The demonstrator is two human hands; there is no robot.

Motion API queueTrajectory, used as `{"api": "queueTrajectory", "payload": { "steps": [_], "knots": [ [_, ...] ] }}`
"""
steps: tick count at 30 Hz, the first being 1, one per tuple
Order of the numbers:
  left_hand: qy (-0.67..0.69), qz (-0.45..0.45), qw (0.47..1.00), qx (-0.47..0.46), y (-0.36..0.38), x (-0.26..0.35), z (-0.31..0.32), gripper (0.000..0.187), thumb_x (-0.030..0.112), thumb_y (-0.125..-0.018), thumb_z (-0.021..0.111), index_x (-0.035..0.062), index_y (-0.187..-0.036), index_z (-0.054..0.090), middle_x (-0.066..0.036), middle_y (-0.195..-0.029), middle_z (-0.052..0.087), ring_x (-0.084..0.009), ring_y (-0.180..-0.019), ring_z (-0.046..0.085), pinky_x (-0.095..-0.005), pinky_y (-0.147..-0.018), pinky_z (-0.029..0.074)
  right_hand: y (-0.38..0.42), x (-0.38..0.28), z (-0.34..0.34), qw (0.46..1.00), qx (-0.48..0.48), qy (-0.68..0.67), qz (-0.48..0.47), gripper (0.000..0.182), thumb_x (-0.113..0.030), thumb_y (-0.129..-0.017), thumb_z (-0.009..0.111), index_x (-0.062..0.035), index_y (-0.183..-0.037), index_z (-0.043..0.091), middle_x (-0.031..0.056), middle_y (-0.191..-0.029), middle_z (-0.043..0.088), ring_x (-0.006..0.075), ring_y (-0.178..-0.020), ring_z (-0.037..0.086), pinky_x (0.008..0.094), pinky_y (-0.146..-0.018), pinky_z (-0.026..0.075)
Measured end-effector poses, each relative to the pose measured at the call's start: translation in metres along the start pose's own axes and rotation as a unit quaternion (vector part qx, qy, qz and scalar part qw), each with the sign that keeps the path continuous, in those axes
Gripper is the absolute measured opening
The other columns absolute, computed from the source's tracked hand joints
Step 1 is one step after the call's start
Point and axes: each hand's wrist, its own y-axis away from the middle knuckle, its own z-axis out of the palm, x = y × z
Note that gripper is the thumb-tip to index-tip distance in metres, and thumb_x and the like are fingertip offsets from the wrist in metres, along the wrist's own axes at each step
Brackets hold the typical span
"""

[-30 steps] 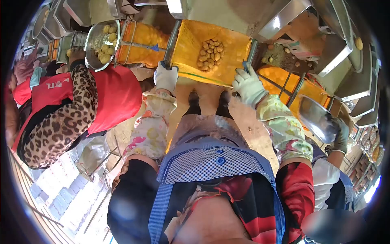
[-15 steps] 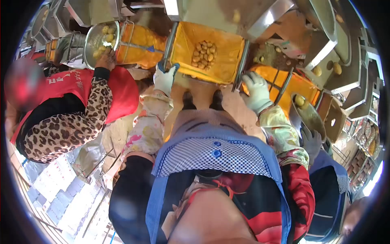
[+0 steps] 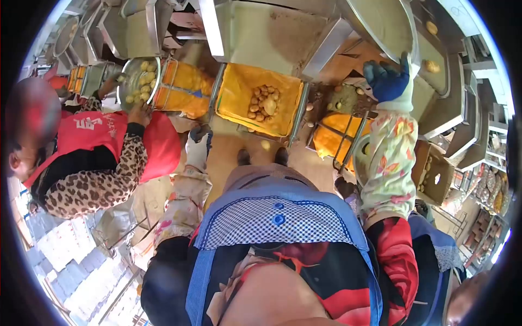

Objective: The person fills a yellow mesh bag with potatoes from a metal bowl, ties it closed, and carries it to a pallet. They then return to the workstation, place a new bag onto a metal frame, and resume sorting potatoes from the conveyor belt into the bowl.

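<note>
My right hand (image 3: 388,81), in a white glove with blue fingers, is raised with its fingers apart. Its fingertips overlap the lower rim of a large steel pan (image 3: 383,24). Down at the left, my left hand (image 3: 199,144) wears a matching glove; its thumb and fingers stand apart, and nothing shows in them. It is near the metal frame (image 3: 216,89) beside an orange-yellow mesh bag (image 3: 231,104). That bag hangs open in front of me with a pile of potatoes (image 3: 265,103) at its bottom.
A person in a red vest (image 3: 95,130) at my left reaches into a basin (image 3: 126,89) of potatoes. Another orange bag (image 3: 333,136) hangs in a frame at the right, near a cardboard box (image 3: 437,176). One potato (image 3: 265,145) lies on the floor by my shoes.
My right hand has left the right-hand frame and risen to the steel pan. My left hand has dropped down and left, away from the bag's frame. The view has shifted; a potato shows on the floor.
</note>
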Motion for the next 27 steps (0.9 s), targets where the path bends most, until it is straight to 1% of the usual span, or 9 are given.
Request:
{"api": "queueTrajectory", "payload": {
  "steps": [6, 8, 10, 13, 15, 20, 23, 26, 27],
  "knots": [
    [0.048, 0.0, 0.999, -0.017, 0.034, 0.033, 0.011, 0.031, 0.006, -0.085, 0.058, 0.0036, -0.115, 0.051, -0.007, -0.091, 0.063, -0.0136, -0.068, 0.059, -0.0257, -0.06, 0.051, -0.052, -0.021, -0.032, 0.957, -0.287, -0.024, -0.023, 0.02, -0.005, -0.085, 0.051, 0.0005, -0.104, 0.055, 0.0134, -0.095, 0.063, 0.0296, -0.081, 0.062, 0.0375, -0.065, 0.054],
    [0.095, -0.012, 0.994, -0.043, 0.048, 0.044, 0.02, 0.028, 0.007, -0.086, 0.057, 0.0033, -0.113, 0.052, -0.008, -0.093, 0.063, -0.0163, -0.072, 0.061, -0.0278, -0.063, 0.053, -0.038, -0.004, -0.049, 0.817, -0.259, 0.394, -0.332, 0.018, -0.007, -0.084, 0.053, 0.0002, -0.101, 0.056, 0.0112, -0.09, 0.062, 0.026, -0.077, 0.061, 0.0354, -0.064, 0.053],
    [0.166, -0.022, 0.981, -0.102, 0.057, 0.051, 0.027, 0.03, 0.02, -0.091, 0.052, 0.0025, -0.115, 0.051, -0.01, -0.098, 0.061, -0.022, -0.079, 0.062, -0.0358, -0.071, 0.054, -0.008, 0.012, -0.062, 0.955, -0.161, 0.221, -0.119, 0.022, -0.015, -0.09, 0.048, 0.0021, -0.103, 0.057, 0.011, -0.092, 0.06, 0.0225, -0.085, 0.061, 0.0332, -0.07, 0.051],
    [0.284, -0.081, 0.926, -0.235, 0.067, 0.075, 0.033, 0.047, 0.04, -0.096, 0.041, 0.0044, -0.126, 0.044, -0.012, -0.113, 0.056, -0.0263, -0.096, 0.06, -0.0433, -0.088, 0.048, 0.109, 0.063, -0.02, 0.951, -0.096, 0.291, -0.044, 0.021, -0.015, -0.085, 0.053, 0.0016, -0.096, 0.06, 0.0035, -0.072, 0.056, 0.0138, -0.057, 0.052, 0.0267, -0.05, 0.041],
    [0.4, -0.076, 0.872, -0.271, 0.064, 0.068, 0.031, 0.051, 0.043, -0.096, 0.038, 0.0067, -0.131, 0.04, -0.011, -0.124, 0.051, -0.026, -0.109, 0.053, -0.0429, -0.096, 0.042, 0.121, 0.095, -0.057, 0.863, -0.168, 0.476, 0.015, 0.027, -0.016, -0.08, 0.056, 0.0028, -0.1, 0.059, 0.0076, -0.077, 0.061, 0.0161, -0.062, 0.059, 0.0268, -0.054, 0.048],
    [0.435, -0.083, 0.837, -0.322, 0.056, 0.072, 0.012, 0.059, 0.052, -0.095, 0.03, 0.011, -0.139, 0.033, -0.01, -0.139, 0.04, -0.0247, -0.127, 0.039, -0.0404, -0.108, 0.03, 0.131, 0.18, -0.087, 0.84, -0.104, 0.502, 0.178, 0.029, -0.021, -0.078, 0.063, 0.0003, -0.097, 0.064, 0.0086, -0.073, 0.063, 0.019, -0.064, 0.061, 0.0303, -0.058, 0.049],
    [0.332, -0.122, 0.885, -0.303, 0.05, 0.081, 0.012, 0.061, 0.053, -0.096, 0.027, 0.0099, -0.139, 0.032, -0.009, -0.136, 0.044, -0.0253, -0.118, 0.049, -0.0421, -0.098, 0.042, 0.112, 0.201, -0.102, 0.558, -0.349, 0.717, -0.23, 0.027, -0.022, -0.079, 0.062, 0.0, -0.095, 0.065, 0.0112, -0.077, 0.066, 0.0198, -0.067, 0.063, 0.0312, -0.061, 0.049],
    [0.183, -0.08, 0.933, -0.299, 0.037, 0.081, 0.014, 0.057, 0.049, -0.095, 0.036, 0.0063, -0.133, 0.04, -0.014, -0.125, 0.052, -0.0267, -0.106, 0.058, -0.0415, -0.087, 0.049, 0.097, 0.222, -0.095, 0.702, -0.237, 0.668, -0.068, 0.024, -0.019, -0.081, 0.06, 0.0022, -0.091, 0.065, 0.0129, -0.075, 0.065, 0.0213, -0.067, 0.064, 0.0329, -0.062, 0.051],
    [0.101, -0.02, 0.941, -0.322, 0.032, 0.076, 0.012, 0.056, 0.047, -0.095, 0.039, 0.0048, -0.13, 0.042, -0.015, -0.12, 0.055, -0.0265, -0.103, 0.059, -0.0404, -0.085, 0.05, 0.095, 0.227, -0.093, 0.617, -0.271, 0.708, -0.211, 0.02, -0.016, -0.082, 0.06, 0.0023, -0.09, 0.063, 0.0127, -0.073, 0.064, 0.0225, -0.064, 0.064, 0.0337, -0.057, 0.052]
  ]
}}
